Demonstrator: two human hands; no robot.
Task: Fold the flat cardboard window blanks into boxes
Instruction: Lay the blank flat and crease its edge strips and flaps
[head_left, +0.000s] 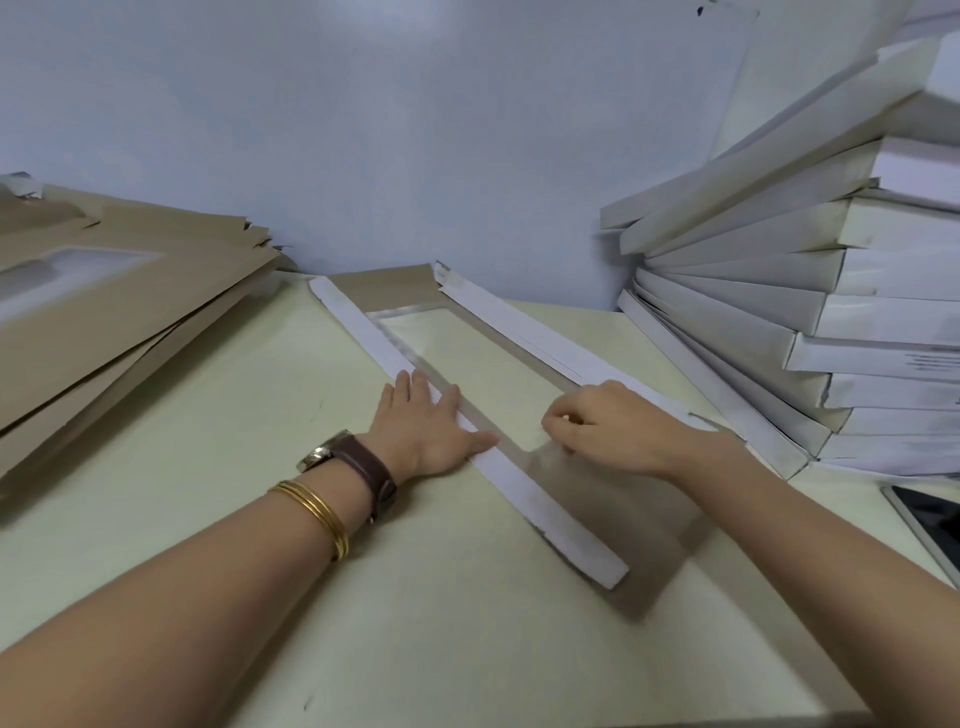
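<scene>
A long brown cardboard window blank (618, 499) lies flat on the pale table, running from the back wall toward me. Its clear window (467, 364) shows the table beneath. The left side flap (550, 519) is folded over, white side up. My left hand (431, 426) presses flat on that flap with straight fingers. The right side flap (524, 332) is also turned white side up along the far edge. My right hand (608, 426) sits by the right flap with curled fingers; what it holds is hidden.
A stack of flat brown blanks (119, 312) lies at the left. A tall, leaning pile of finished white boxes (810, 312) fills the right side. A dark phone or tablet (930, 514) lies at the right table edge. A blue-white wall stands close behind.
</scene>
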